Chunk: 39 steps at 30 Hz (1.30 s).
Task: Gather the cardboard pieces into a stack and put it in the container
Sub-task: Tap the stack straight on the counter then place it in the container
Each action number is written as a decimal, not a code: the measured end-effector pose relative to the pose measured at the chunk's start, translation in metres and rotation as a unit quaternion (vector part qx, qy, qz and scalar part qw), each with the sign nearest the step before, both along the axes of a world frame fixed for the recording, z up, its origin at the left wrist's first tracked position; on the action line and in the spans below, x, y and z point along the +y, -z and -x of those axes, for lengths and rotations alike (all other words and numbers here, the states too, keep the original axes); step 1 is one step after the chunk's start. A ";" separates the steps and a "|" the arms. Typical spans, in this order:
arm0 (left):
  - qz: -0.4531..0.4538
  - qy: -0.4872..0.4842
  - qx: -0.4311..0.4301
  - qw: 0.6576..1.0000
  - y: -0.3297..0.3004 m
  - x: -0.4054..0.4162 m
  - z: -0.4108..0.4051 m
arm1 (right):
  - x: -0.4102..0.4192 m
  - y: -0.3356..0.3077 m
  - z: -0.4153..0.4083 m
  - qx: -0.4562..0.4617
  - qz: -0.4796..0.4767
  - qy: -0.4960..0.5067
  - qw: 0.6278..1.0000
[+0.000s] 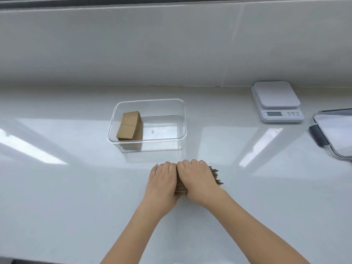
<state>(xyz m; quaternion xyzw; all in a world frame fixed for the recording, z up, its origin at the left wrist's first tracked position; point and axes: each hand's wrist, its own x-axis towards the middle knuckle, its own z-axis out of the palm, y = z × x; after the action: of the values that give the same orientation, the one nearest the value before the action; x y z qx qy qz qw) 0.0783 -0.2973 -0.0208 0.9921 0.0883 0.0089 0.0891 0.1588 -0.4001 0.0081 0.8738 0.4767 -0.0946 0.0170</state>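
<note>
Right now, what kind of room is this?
Probably a kitchen or packing bench: a glossy white countertop, a small white digital scale near the wall, and a clear plastic storage container holding brown cardboard pieces.

Your left grip [162, 184] and right grip [198, 180] covered most of the cardboard stack [216, 176], so you could not count its pieces. The lid [335, 134] ran off the right edge. The scale [278, 102] buttons were too small to read.

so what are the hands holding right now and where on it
Both hands, left hand and right hand, press together a stack of cardboard pieces on the counter, covering its top and sides.
</note>
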 end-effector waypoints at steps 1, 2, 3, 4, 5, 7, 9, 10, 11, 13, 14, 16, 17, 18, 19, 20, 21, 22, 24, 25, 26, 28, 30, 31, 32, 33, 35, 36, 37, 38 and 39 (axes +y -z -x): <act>0.004 -0.001 0.020 1.000 0.001 -0.002 0.000 | -0.002 0.002 0.001 0.004 0.003 0.003 1.000; 0.014 -0.001 0.038 0.999 0.003 -0.003 0.000 | -0.003 0.005 0.002 0.012 0.007 0.007 1.000; 0.033 0.001 0.051 0.998 0.005 -0.003 -0.001 | -0.004 0.007 0.003 0.019 0.007 0.009 1.000; 0.058 -0.001 0.054 0.997 0.004 -0.002 -0.002 | -0.004 0.009 0.002 0.026 0.008 0.007 1.000; 0.092 -0.005 0.059 0.994 0.001 0.002 -0.002 | -0.003 0.008 0.000 0.035 0.007 0.002 0.999; 0.202 -0.028 0.089 0.975 -0.014 0.013 -0.003 | -0.004 0.003 -0.007 0.074 -0.012 0.006 0.997; 0.309 -0.057 0.095 0.945 -0.035 0.027 -0.003 | -0.010 -0.003 -0.014 0.156 -0.073 0.036 0.984; 0.333 -0.065 0.081 0.937 -0.046 0.032 -0.003 | -0.013 -0.005 -0.016 0.218 -0.119 0.060 0.967; 0.335 -0.063 0.067 0.938 -0.059 0.036 -0.003 | -0.015 -0.009 -0.016 0.295 -0.174 0.085 0.936; 0.299 -0.042 0.060 0.951 -0.084 0.037 -0.006 | -0.015 -0.011 -0.012 0.437 -0.294 0.125 0.841; 0.269 -0.028 0.062 0.961 -0.092 0.034 -0.009 | -0.014 -0.009 -0.008 0.475 -0.338 0.143 0.800; 0.189 0.007 0.064 0.980 -0.096 0.025 -0.016 | -0.011 0.004 0.000 0.477 -0.385 0.178 0.770; 0.156 0.029 0.067 0.985 -0.090 0.020 -0.019 | -0.012 0.011 0.004 0.464 -0.394 0.194 0.769; 0.140 0.049 0.070 0.986 -0.080 0.015 -0.020 | -0.012 0.019 0.009 0.451 -0.395 0.208 0.773; 0.137 0.068 0.065 0.986 -0.069 0.010 -0.021 | -0.015 0.027 0.012 0.441 -0.393 0.221 0.776; 0.138 0.078 0.054 0.986 -0.058 0.007 -0.020 | -0.018 0.033 0.014 0.435 -0.388 0.234 0.778; 0.135 0.081 0.040 0.987 -0.051 0.007 -0.020 | -0.019 0.036 0.015 0.432 -0.382 0.242 0.780; 0.125 0.080 0.029 0.989 -0.048 0.008 -0.019 | -0.019 0.038 0.014 0.426 -0.378 0.245 0.785; 0.079 0.090 0.011 0.993 -0.048 0.010 -0.018 | -0.018 0.040 0.012 0.414 -0.377 0.243 0.792; 0.058 0.098 0.000 0.994 -0.049 0.009 -0.018 | -0.019 0.041 0.012 0.409 -0.380 0.243 0.793; 0.046 0.106 -0.009 0.993 -0.050 0.007 -0.017 | -0.019 0.042 0.010 0.399 -0.383 0.239 0.798; 0.060 0.113 -0.009 0.992 -0.049 0.003 -0.016 | -0.020 0.044 0.007 0.384 -0.370 0.221 0.817; 0.100 0.107 -0.009 0.989 -0.044 0.000 -0.012 | -0.019 0.043 0.007 0.361 -0.356 0.212 0.836; 0.105 0.106 -0.013 0.989 -0.042 0.001 -0.011 | -0.018 0.041 0.008 0.350 -0.366 0.210 0.836; 0.103 0.107 -0.014 0.989 -0.041 0.002 -0.011 | -0.017 0.038 0.008 0.345 -0.378 0.208 0.833; 0.099 0.109 -0.013 0.989 -0.040 0.002 -0.010 | -0.015 0.036 0.009 0.347 -0.381 0.208 0.831; 0.096 0.114 -0.018 0.989 -0.040 0.003 -0.013 | -0.013 0.030 0.007 0.350 -0.383 0.202 0.830; 0.106 0.114 -0.024 0.988 -0.041 0.005 -0.014 | -0.011 0.028 0.006 0.348 -0.387 0.196 0.831; 0.120 0.113 -0.029 0.986 -0.043 0.007 -0.015 | -0.011 0.028 0.004 0.343 -0.390 0.191 0.833; 0.136 0.109 -0.034 0.984 -0.044 0.009 -0.015 | -0.010 0.027 0.003 0.338 -0.394 0.189 0.834; 0.152 0.105 -0.036 0.982 -0.044 0.010 -0.014 | -0.010 0.028 0.003 0.335 -0.396 0.190 0.834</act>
<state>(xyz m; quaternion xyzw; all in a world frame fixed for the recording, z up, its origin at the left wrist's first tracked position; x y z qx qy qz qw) 0.0925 -0.2872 0.0231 0.9698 -0.0190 0.0218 0.2423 0.1560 -0.4099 -0.0197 0.7941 0.2744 -0.1858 -0.5094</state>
